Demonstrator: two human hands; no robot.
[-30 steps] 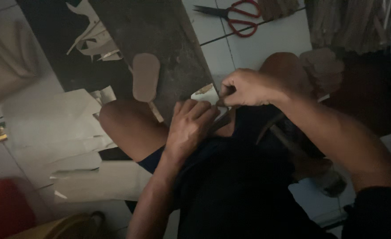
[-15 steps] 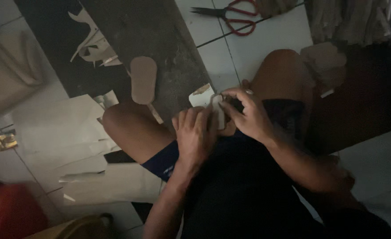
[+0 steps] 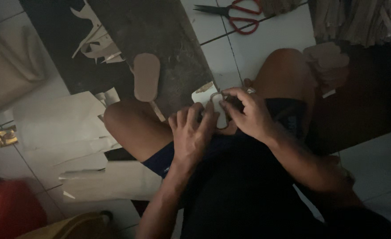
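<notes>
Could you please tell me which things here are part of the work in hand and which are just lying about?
In hand:
left hand
right hand
small pale piece held between both, over the lap

Lying about:
red-handled scissors
sole-shaped cutout on the dark board
paper scraps
pale sheets

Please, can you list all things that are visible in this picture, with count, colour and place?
scissors: one, red handles, on white tiles at top
oval cutout: one, tan, on dark board
paper scraps: several, pale, on dark board at upper left
paper sheets: several, cream, on floor at left
small pale piece: one, whitish, in the lap, under both hands
left hand: one, on the piece
right hand: one, pinching the piece
</notes>
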